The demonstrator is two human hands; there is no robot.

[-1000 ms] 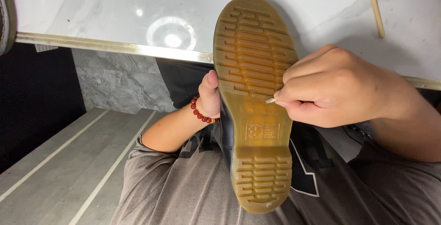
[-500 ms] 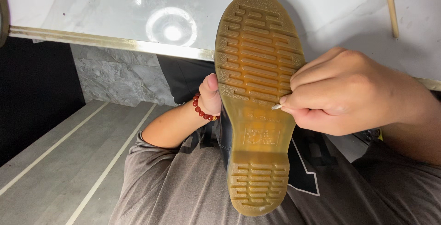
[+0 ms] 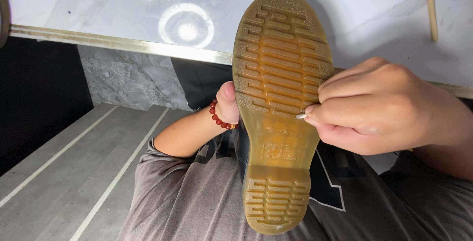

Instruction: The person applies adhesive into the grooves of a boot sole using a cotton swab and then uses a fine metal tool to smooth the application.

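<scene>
A boot is turned sole-up in front of me, its tan translucent ribbed sole (image 3: 278, 103) facing the camera, toe toward the table. My left hand (image 3: 227, 104), with a red bead bracelet on the wrist, holds the boot from behind; most of that hand is hidden by the sole. My right hand (image 3: 382, 105) is closed around a small white-tipped stick (image 3: 300, 116), whose tip touches the grooves at the sole's right edge near the middle.
A white marble-look tabletop (image 3: 123, 4) with a metal edge strip spans the top. A thin wooden stick (image 3: 431, 7) lies on it at the upper right. Below are grey floor boards (image 3: 64, 182) and my grey shirt (image 3: 197, 201).
The boot and both hands have shifted slightly in the view. The stick's tip stays on the sole's right edge, moving a little along the grooves.
</scene>
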